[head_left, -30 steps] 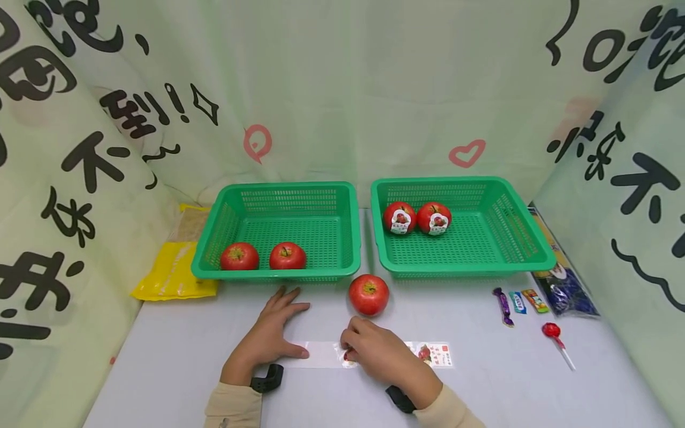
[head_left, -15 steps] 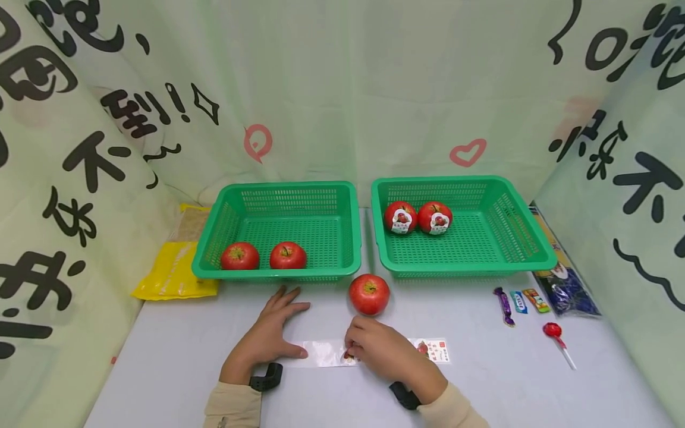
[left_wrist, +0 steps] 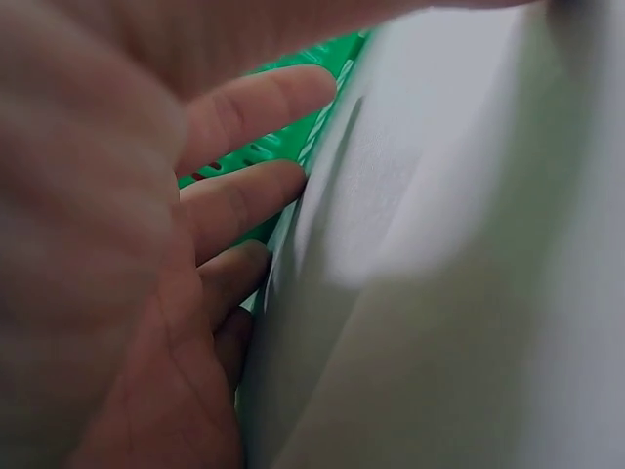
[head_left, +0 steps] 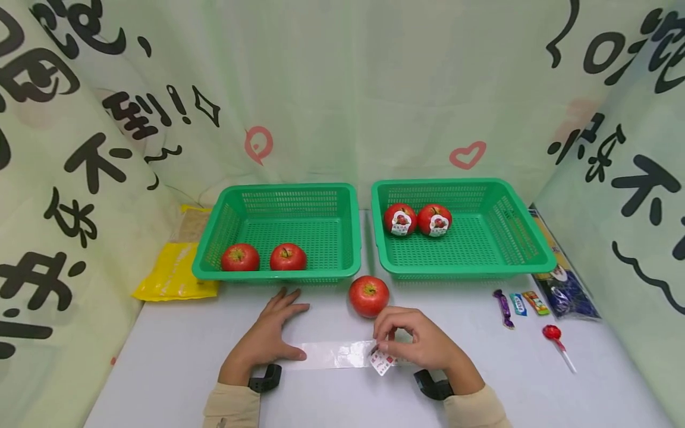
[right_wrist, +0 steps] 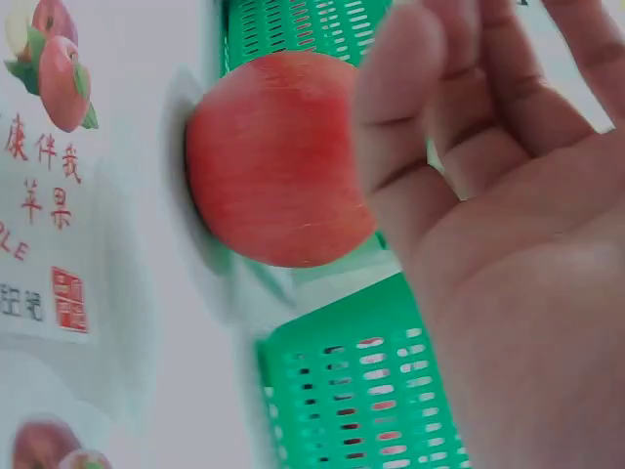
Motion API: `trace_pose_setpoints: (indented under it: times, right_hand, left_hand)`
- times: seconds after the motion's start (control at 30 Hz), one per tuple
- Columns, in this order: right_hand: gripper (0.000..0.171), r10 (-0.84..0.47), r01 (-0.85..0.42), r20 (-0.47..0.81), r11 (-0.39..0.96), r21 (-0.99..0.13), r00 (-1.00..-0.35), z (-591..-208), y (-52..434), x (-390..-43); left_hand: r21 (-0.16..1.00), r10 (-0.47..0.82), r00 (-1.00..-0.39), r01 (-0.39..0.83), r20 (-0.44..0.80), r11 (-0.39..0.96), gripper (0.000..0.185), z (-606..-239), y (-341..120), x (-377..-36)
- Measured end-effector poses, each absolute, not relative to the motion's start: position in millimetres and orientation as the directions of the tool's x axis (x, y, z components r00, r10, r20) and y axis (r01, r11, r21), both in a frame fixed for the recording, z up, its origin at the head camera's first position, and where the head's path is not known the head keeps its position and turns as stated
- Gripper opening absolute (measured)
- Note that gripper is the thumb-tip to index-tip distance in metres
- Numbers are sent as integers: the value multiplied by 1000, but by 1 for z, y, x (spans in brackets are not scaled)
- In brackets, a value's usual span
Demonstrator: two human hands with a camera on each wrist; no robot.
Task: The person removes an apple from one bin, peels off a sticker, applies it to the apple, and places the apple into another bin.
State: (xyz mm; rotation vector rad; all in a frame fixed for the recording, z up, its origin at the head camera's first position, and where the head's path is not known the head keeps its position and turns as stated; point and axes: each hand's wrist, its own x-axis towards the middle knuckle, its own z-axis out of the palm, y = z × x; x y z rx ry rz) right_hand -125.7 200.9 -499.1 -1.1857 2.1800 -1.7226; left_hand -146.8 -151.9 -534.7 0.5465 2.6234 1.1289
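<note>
Sticker (head_left: pixel 382 361) between right fingers (head_left: pixel 383 346)

hand (right_wrist: pixel 488 244) fingers loosely curled | apple (right_wrist: pixel 278 156) beside it | basket (right_wrist: pixel 352 391) | sticker (right_wrist: pixel 44 186) at left

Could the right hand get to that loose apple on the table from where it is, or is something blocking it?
Probably yes. The apple sits in the open just beyond the right hand, with only bare table between them. But the hand is pinching a sticker, so its fingers are occupied.
</note>
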Motion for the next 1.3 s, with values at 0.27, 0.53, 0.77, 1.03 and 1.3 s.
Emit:
trace_pose_setpoints:
  times: [0.27, 0.53, 0.77, 1.03, 1.3]
  right_hand:
    - [15, -464, -358, 277, 93, -929, -841, -508, 207, -133]
    - [11, -288, -264, 204, 188, -946, -936, -508, 208, -134]
    - [7, -248, -210, 158, 200, -957, -956, -510, 205, -136]
    - [9, -200, -271, 223, 266, -925, -954, -514, 198, -135]
    - [13, -168, -320, 275, 384, -866, -947, -514, 187, -133]
  left_hand:
    - [742, 456, -885, 245, -91, 624, 94, -533, -158, -147]
    - [768, 483, -871, 247, -91, 591, 97, -529, -168, -145]
    - [784, 478, -871, 218, -113, 582, 104, -523, -173, -143]
    - [798, 447, -892, 221, -67, 560, 95, -520, -174, -142]
    - [794, 351, -925, 320, 144, 517, 53, -511, -146, -141]
